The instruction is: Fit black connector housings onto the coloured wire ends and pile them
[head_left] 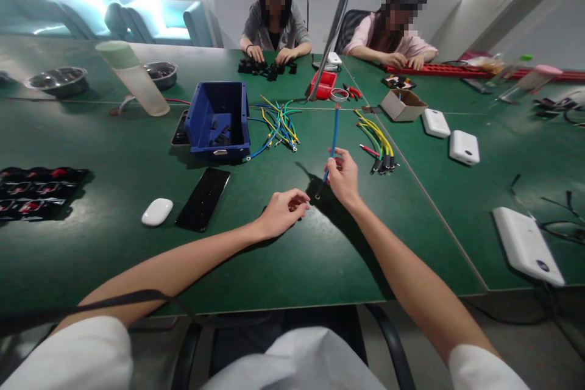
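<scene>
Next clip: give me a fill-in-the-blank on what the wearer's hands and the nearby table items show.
1. The right hand holds a thin ____ wire upright.
2. The left hand is pinched and shows ____ between its fingers.
3. The black flat phone lies beside a white oval ____.
Missing: blue; nothing; mouse

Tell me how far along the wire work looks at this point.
Looks done: a bundle of yellow-green wires with black ends lies to the right. In hand: the right hand holds a blue wire upright; the left hand is beside it, fingers pinched, holding nothing I can make out. Left: a loose tangle of wires beside the blue bin.
</scene>
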### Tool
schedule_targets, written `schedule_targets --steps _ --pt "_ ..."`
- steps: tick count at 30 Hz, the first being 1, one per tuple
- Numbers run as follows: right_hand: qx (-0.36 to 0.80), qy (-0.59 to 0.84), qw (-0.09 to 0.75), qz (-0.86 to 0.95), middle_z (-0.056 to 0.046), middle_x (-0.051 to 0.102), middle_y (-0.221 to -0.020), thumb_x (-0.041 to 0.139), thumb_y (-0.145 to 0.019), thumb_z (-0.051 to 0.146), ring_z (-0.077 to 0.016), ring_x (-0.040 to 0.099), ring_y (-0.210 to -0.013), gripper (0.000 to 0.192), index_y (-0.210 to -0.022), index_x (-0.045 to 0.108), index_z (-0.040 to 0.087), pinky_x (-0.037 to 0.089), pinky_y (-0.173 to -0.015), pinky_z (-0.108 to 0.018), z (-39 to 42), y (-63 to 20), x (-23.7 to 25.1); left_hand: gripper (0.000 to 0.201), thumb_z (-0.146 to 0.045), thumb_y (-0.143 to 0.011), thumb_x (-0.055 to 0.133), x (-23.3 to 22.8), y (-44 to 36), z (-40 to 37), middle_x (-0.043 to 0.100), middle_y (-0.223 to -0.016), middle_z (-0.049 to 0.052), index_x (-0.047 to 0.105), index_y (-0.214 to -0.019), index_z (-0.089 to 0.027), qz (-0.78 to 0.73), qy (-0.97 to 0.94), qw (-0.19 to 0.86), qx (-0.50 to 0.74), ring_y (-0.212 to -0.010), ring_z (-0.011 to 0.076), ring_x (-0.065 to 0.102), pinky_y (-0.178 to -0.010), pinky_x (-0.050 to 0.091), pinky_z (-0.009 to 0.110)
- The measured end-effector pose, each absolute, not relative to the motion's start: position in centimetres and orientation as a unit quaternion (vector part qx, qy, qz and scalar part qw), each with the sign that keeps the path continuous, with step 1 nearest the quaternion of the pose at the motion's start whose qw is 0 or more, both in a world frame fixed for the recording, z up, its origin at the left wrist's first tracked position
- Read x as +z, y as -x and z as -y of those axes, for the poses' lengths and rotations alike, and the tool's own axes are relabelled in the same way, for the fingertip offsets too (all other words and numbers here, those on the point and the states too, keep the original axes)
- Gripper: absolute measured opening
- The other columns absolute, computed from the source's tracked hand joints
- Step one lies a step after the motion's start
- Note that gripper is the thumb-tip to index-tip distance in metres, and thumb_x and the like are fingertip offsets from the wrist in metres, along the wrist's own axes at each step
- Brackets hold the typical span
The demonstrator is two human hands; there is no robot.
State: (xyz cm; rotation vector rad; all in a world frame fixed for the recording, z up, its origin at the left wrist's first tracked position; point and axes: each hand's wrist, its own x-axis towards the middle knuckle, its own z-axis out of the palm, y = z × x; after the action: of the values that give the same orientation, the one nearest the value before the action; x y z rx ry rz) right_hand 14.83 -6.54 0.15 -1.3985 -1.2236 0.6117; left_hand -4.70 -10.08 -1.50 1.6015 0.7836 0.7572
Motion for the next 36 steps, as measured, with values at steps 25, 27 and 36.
schedule_targets --steps 25,27,36 --pt "-0.074 0.746 0.308 0.585 -0.011 0.068 -0.08 0.049 -0.082 0.021 -0.0223 0.064 -0.077 0.03 -0.108 0.06 0.012 0.045 -0.08 -0.035 0.3 -25.2 9.8 0.014 -0.018 -0.084 0.056 -0.3 4.7 10.4 0.072 -0.083 0.007 0.066 -0.091 -0.014 -0.332 -0.722 0.53 0.296 -0.071 0.0139 0.067 -0.068 0.054 0.026" --pt "-0.076 0.748 0.29 0.592 -0.011 0.069 -0.081 0.049 -0.082 0.021 -0.0235 0.064 -0.078 0.03 -0.108 0.061 0.012 0.045 -0.081 -0.035 0.0 -26.0 9.4 0.013 -0.018 -0.084 0.056 -0.3 4.6 10.4 0.072 -0.083 0.007 0.066 -0.091 -0.014 -0.334 -0.721 0.53 0.295 -0.072 0.0144 0.068 -0.068 0.054 0.026" --pt "-0.069 0.796 0.208 0.564 -0.016 0.071 -0.091 0.048 -0.083 0.026 -0.0296 0.064 -0.09 0.038 -0.112 0.066 0.011 0.047 -0.082 -0.038 0.3 -30.5 7.2 0.013 -0.02 -0.084 0.056 -0.1 4.5 10.3 0.072 -0.083 0.007 0.066 -0.09 -0.015 -0.34 -0.726 0.525 0.286 -0.072 0.0147 0.067 -0.067 0.054 0.026"
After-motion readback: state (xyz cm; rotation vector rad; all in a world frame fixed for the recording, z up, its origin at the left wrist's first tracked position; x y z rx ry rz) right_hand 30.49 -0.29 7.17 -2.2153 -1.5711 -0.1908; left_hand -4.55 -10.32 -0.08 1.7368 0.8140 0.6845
